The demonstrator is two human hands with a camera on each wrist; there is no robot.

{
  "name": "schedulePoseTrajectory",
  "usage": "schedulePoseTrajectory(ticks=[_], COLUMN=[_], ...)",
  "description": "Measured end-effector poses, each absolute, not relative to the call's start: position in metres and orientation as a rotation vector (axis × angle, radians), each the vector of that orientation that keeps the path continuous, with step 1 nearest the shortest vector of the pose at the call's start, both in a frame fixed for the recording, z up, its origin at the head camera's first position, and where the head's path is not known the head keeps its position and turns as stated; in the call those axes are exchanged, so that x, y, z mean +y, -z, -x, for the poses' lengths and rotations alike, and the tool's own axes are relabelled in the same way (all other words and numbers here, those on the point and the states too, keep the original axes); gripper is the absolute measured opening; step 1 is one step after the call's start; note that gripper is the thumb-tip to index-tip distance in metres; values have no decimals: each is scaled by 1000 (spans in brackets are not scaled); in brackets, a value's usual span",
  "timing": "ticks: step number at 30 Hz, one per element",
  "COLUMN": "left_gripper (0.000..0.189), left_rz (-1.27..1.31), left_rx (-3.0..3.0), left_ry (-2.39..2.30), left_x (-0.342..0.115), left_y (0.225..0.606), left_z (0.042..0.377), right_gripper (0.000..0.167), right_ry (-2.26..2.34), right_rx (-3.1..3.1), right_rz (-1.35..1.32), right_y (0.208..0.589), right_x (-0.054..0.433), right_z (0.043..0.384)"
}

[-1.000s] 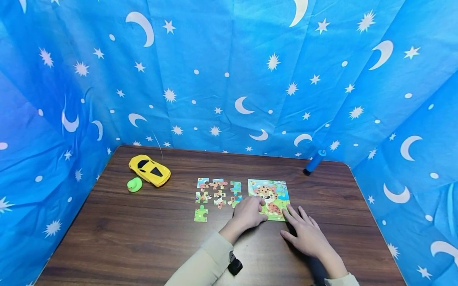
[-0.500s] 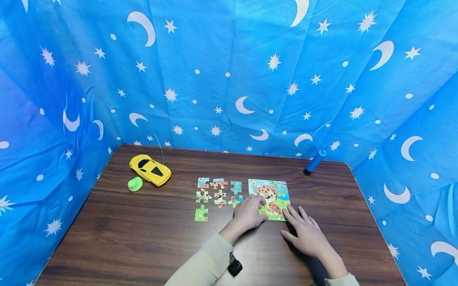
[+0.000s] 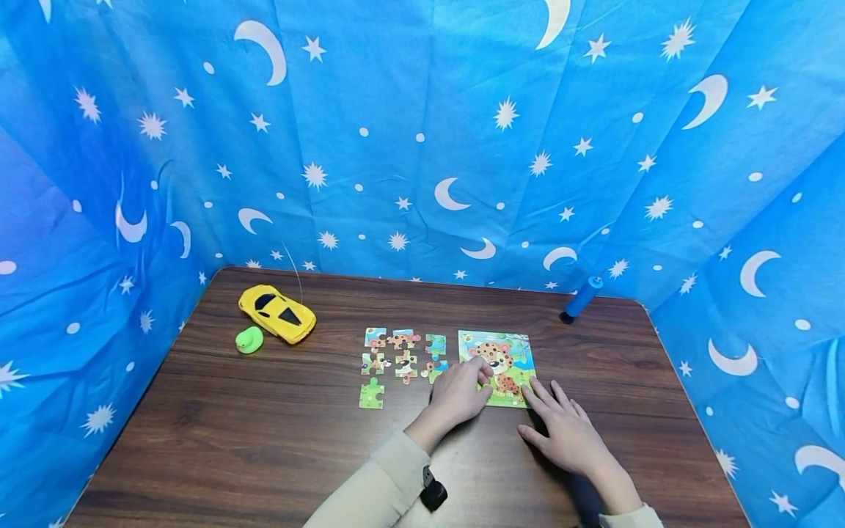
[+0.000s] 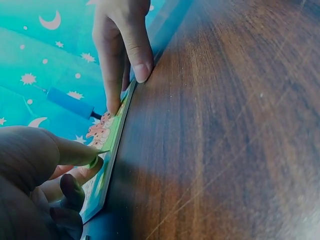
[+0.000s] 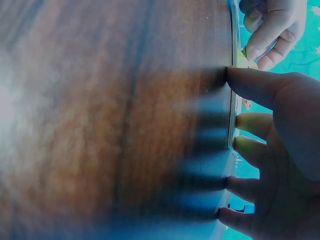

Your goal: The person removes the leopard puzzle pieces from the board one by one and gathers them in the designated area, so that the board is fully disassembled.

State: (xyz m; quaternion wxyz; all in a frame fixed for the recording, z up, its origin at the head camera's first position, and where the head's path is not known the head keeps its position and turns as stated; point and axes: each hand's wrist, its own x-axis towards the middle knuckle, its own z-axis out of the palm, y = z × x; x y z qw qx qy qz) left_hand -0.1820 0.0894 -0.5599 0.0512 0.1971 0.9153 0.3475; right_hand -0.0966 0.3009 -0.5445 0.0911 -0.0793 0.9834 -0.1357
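Note:
A square jigsaw puzzle board [image 3: 508,352] with a spotted leopard cub picture lies right of the middle of the table. Over its lower left corner, my left hand [image 3: 460,389] pinches a thin green puzzle piece [image 4: 103,152] between thumb and fingers; most of the piece is hidden by the fingers. My right hand [image 3: 568,434] rests at the board's lower right corner, its fingers spread and straight, some fingertips touching the board. Left of the board lie several loose puzzle pieces, among them a green corner piece [image 3: 371,394] and a blue one [image 3: 435,345].
A yellow toy car [image 3: 277,314] and a green toy duck [image 3: 249,340] stand at the table's far left. Near the back right lies a blue cylinder with a black end [image 3: 581,301]. Blue curtains [image 3: 370,161] with moons and stars surround the wooden table [image 3: 251,440].
My left fingers have shifted slightly at the board's lower left, with the thumb drawn back a little. My right hand and the loose pieces have stayed in place.

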Motion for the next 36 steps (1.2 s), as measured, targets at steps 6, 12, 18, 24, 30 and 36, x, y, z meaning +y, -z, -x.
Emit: schedulePoseTrajectory(ticks=[6, 12, 18, 24, 30, 36], left_gripper=[15, 13, 12, 12, 10, 11], left_rz=[-594, -571, -561, -573, -569, -542], left_rx=[2774, 2762, 2755, 2732, 2706, 2676], left_ry=[-1117, -1190, -1228, -1257, -1294, -1341], left_x=[89, 89, 85, 70, 42, 9], left_y=[563, 562, 555, 540, 525, 518], left_z=[185, 185, 184, 183, 182, 182], right_gripper=[72, 72, 72, 72, 72, 73], right_ry=[402, 408, 406, 404, 415, 428], right_rx=[2931, 2922, 2922, 2928, 2916, 2896], right_rz=[238, 235, 237, 240, 246, 241], right_y=[546, 547, 546, 544, 544, 543], right_x=[301, 301, 301, 300, 300, 301], right_z=[96, 97, 96, 96, 96, 95])
